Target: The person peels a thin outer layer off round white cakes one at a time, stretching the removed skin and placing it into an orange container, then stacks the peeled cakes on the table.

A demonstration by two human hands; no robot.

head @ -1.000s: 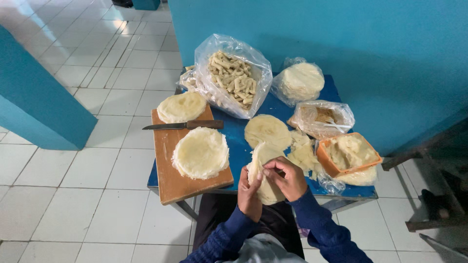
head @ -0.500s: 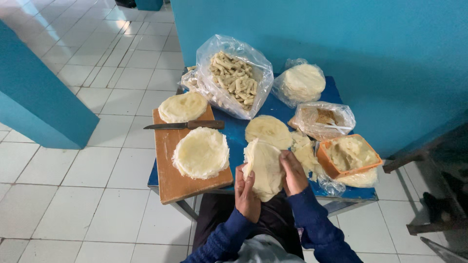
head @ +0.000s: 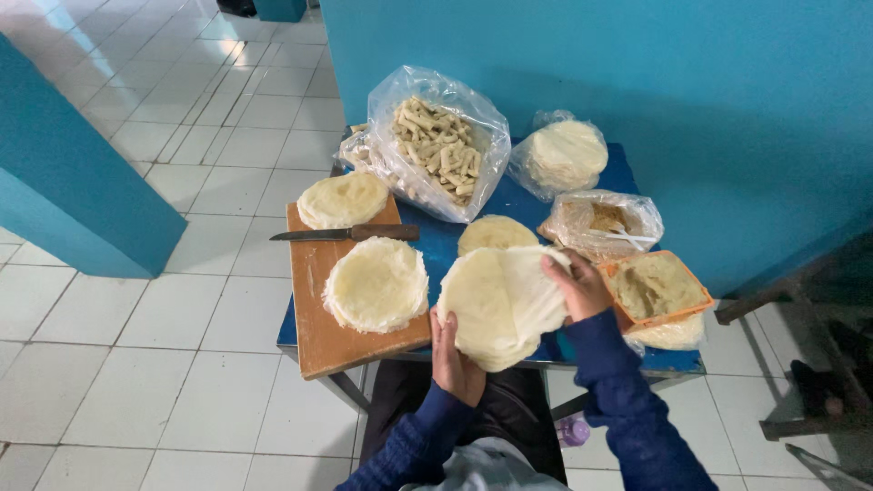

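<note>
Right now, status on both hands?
Left hand under the round dough sheet; right hand peeling its top edge. Cutting board and knife alongside, clear.

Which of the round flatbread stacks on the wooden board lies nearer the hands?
The stack at the board's near end, on the hands' side of the knife; the other stack lies beyond the knife.

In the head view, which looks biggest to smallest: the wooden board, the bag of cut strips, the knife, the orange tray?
1. Wooden board
2. Bag of cut strips
3. Orange tray and knife: unsure; the knife looks longer but much thinner, so I won't rank them.
</note>
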